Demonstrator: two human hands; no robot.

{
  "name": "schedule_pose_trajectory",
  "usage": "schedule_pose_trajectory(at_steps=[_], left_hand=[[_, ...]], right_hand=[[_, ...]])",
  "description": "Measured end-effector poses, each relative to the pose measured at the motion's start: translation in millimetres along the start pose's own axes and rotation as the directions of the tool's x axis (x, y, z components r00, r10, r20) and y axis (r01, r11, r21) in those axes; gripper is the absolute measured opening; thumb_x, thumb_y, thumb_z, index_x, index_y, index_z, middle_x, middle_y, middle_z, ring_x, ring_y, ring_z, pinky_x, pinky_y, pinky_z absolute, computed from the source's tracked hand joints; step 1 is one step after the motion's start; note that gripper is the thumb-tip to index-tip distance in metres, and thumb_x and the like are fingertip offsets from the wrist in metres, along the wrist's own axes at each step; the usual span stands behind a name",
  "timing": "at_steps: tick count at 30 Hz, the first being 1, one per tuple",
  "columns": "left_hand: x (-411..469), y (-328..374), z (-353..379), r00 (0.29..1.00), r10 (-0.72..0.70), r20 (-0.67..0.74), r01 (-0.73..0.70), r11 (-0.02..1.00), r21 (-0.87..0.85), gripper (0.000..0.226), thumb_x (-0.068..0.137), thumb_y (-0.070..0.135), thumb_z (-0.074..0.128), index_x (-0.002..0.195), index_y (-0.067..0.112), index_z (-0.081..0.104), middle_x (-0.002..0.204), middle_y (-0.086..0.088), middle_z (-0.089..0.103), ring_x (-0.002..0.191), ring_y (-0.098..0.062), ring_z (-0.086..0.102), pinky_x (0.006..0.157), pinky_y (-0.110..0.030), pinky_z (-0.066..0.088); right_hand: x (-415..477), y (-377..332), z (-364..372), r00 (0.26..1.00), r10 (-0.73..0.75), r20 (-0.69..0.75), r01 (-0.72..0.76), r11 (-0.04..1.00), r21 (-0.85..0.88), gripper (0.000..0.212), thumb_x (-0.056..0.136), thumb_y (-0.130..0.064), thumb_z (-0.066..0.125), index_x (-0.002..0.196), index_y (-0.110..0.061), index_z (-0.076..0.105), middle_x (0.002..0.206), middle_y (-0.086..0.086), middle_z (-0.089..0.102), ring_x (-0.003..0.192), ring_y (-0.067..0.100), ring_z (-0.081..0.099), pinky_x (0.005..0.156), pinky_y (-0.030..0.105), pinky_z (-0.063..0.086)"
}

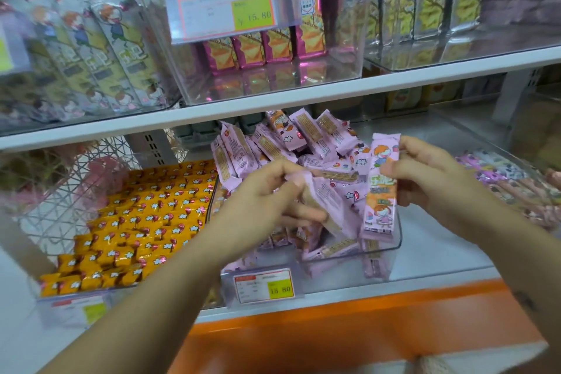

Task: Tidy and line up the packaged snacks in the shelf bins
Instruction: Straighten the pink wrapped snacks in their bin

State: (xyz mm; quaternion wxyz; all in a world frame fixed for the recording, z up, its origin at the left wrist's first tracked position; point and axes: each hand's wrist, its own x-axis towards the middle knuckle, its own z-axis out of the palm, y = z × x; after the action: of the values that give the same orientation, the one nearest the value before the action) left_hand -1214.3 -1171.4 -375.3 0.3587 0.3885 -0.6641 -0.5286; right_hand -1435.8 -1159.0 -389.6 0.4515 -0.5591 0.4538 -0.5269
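A clear plastic bin [397, 240] on the lower shelf holds a jumbled heap of pink snack packets [291, 143], piled high at the back. My right hand [431, 173] grips one pink packet [381, 188] upright, printed face toward me, at the bin's right side. My left hand [273, 191] pinches another pink packet [326, 200], tilted with its back label showing, over the middle of the bin. The two held packets are close together but apart.
To the left, a bin of orange packets [145, 218] lies in neat rows. A further bin of purple packets [501, 179] sits at the right. Price tags [264, 285] hang on the bin fronts. The upper shelf [273, 106] carries clear bins of upright packets.
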Motion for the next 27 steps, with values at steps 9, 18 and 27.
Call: schedule_pose_trajectory(at_steps=[9, 18, 27], left_hand=[[-22.4, -11.9, -23.4, 0.966, 0.213, -0.144, -0.186, 0.966, 0.18, 0.023, 0.087, 0.042, 0.056, 0.074, 0.023, 0.061, 0.105, 0.011, 0.069, 0.089, -0.009, 0.066, 0.073, -0.027, 0.048], [-30.4, -25.4, -38.7, 0.939, 0.304, -0.161, -0.254, 0.928, 0.272, 0.06, 0.089, 0.02, 0.059, 0.128, 0.054, 0.029, 0.117, 0.013, 0.052, 0.057, -0.003, 0.047, 0.064, -0.019, 0.044], [-29.5, -38.4, -44.1, 0.968, 0.221, -0.122, -0.211, 0.973, 0.09, 0.056, 0.088, 0.0, 0.056, 0.126, 0.039, 0.045, 0.117, 0.013, 0.059, 0.071, -0.002, 0.06, 0.061, -0.014, 0.045]], right_hand=[[6.2, -0.2, 26.9, 0.967, 0.081, 0.24, -0.134, 0.968, 0.212, 0.061, 0.061, -0.021, 0.072, 0.119, -0.007, 0.055, 0.101, 0.019, 0.061, 0.089, 0.03, 0.053, 0.078, 0.046, 0.037], [15.7, 1.2, 55.8, 0.931, 0.169, 0.322, -0.289, 0.881, 0.374, 0.047, 0.071, -0.015, 0.066, 0.115, -0.018, 0.048, 0.091, 0.01, 0.065, 0.07, 0.018, 0.062, 0.05, 0.023, 0.048], [21.8, 1.8, 75.8, 0.947, 0.091, 0.309, -0.204, 0.912, 0.356, 0.045, 0.074, -0.01, 0.069, 0.116, -0.015, 0.054, 0.096, 0.007, 0.071, 0.075, 0.016, 0.066, 0.056, 0.023, 0.053]])
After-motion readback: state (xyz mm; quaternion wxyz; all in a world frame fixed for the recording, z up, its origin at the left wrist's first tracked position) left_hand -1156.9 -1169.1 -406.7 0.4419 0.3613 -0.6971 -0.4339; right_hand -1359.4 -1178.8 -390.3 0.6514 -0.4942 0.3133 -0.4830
